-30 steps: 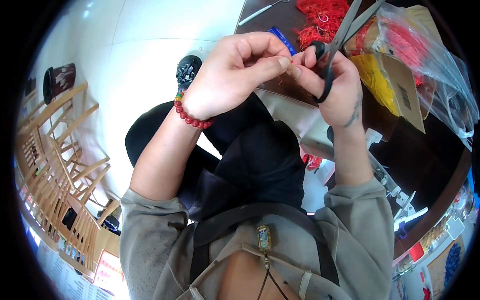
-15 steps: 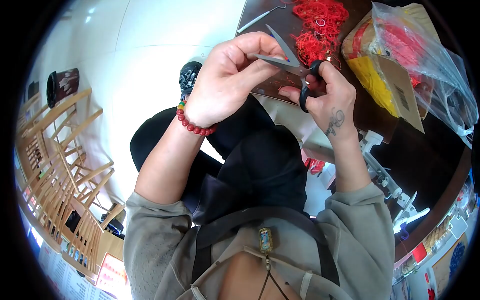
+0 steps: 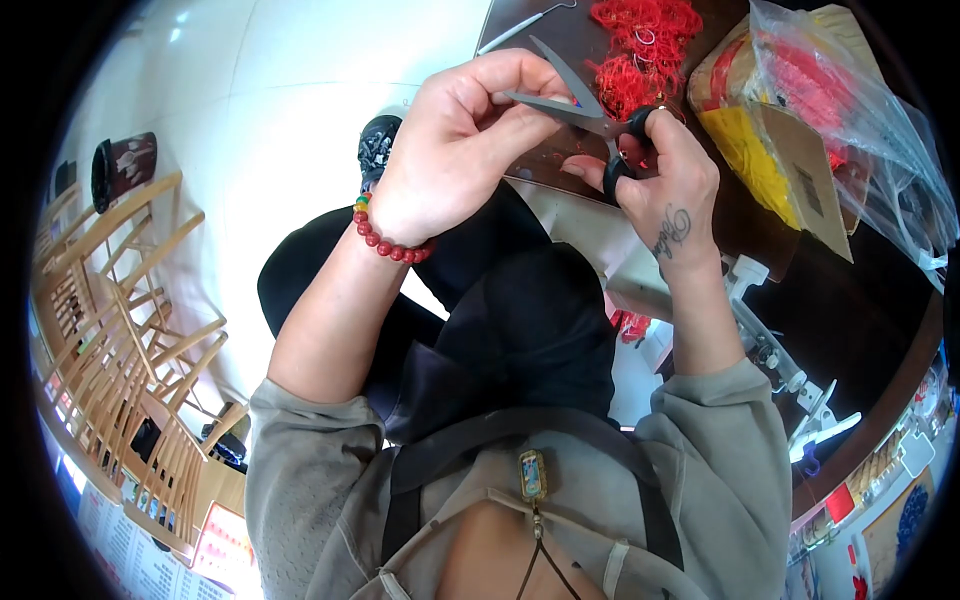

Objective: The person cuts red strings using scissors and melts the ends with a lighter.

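My right hand (image 3: 676, 180) holds a pair of scissors (image 3: 602, 124), with thumb and fingers at the black handle loops. The blades are spread apart and point left, around the fingertips of my left hand (image 3: 455, 150). Thumb and forefinger of my left hand are pinched together. A tiny blue spot shows between the blades at those fingertips; what they pinch is mostly hidden. Just beyond the scissors, a tangled heap of red cord (image 3: 645, 50) lies on the dark table (image 3: 555, 62). A red bead bracelet (image 3: 385, 247) circles my left wrist.
A thin hooked tool (image 3: 515, 32) lies at the table's edge. To the right, a clear plastic bag (image 3: 800, 75) lies against an open cardboard box (image 3: 812, 185). A metal device with a white lever (image 3: 825, 425) stands along the near table edge. Wooden chairs (image 3: 130, 290) stand at far left.
Both hands and the scissors have shifted slightly upward in the view. The blades stay spread, and the pinch of my left hand looks the same.
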`<state>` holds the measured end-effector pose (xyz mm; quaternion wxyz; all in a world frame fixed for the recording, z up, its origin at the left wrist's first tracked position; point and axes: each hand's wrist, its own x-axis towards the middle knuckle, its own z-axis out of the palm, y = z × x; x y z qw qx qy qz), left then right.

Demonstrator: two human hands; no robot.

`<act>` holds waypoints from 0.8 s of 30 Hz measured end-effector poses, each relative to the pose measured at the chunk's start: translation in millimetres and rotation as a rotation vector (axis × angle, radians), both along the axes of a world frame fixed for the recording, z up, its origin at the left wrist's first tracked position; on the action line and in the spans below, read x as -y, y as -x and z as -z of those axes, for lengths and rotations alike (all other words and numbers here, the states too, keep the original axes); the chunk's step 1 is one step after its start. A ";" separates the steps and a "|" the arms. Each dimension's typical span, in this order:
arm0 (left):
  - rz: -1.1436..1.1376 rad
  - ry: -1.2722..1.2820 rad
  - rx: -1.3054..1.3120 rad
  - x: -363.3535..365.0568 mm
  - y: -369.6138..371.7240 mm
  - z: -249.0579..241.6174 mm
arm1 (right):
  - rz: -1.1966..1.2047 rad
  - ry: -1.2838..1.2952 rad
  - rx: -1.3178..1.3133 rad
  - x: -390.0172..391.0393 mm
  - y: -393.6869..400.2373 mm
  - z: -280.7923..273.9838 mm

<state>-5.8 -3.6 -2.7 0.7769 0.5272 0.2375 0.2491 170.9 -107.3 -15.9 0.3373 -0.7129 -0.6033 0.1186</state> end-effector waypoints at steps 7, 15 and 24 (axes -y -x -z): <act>-0.009 -0.068 0.010 0.1 0.4 4.0 | 0.007 -0.001 0.009 -0.2 0.0 -0.5; -0.020 -0.125 0.038 0.8 0.9 8.1 | 0.029 -0.011 -0.006 0.5 1.0 1.7; -0.005 -0.132 -0.007 1.9 -1.4 1.1 | 0.048 0.080 -0.941 4.6 10.4 3.8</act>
